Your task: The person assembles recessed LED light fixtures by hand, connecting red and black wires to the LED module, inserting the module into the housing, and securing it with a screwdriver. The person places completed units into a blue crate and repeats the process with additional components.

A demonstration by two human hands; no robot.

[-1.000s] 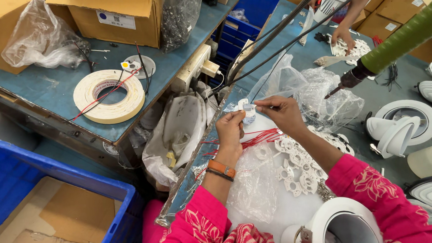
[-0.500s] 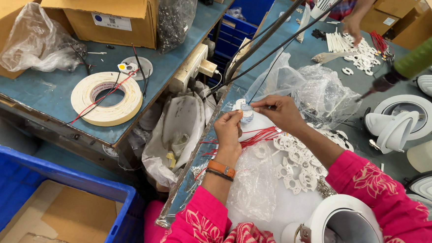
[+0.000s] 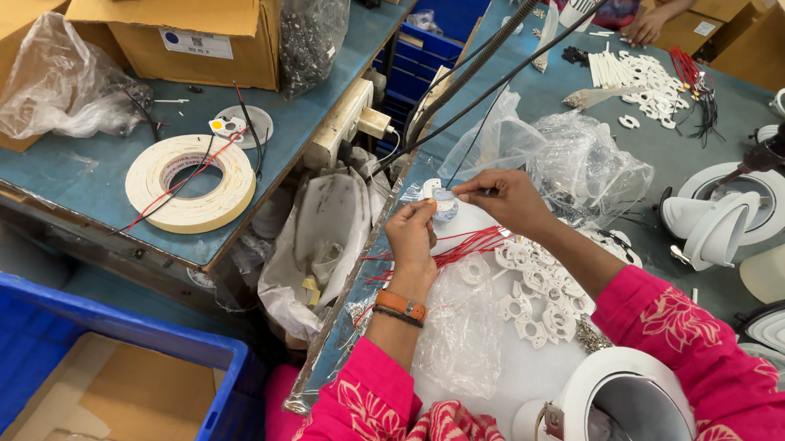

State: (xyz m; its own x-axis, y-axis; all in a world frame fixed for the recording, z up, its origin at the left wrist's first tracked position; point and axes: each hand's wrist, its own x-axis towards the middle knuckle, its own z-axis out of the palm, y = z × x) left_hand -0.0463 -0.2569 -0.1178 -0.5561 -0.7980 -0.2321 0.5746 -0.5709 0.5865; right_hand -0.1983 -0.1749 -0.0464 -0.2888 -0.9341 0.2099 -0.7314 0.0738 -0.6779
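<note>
My left hand (image 3: 414,237) and my right hand (image 3: 504,200) meet over a small round white part (image 3: 444,203), both pinching it with their fingertips. A thin dark wire runs up from my right fingers. Under the hands lies a bundle of red wires (image 3: 465,244). Beside it is a pile of small white ring-shaped parts (image 3: 540,293) on a white sheet. An orange band sits on my left wrist. Both sleeves are pink with a floral print.
A big roll of white tape (image 3: 191,182) lies on the blue table at left. Cardboard boxes (image 3: 194,29) stand behind it. A blue crate (image 3: 50,355) holds cardboard. White lamp housings (image 3: 723,212) lie at right. Another person's hand (image 3: 647,28) rests at the far table.
My hands stay together on the small part with only slight finger shifts. The view has drifted a little. The green sleeve at the top right has moved out toward the right edge.
</note>
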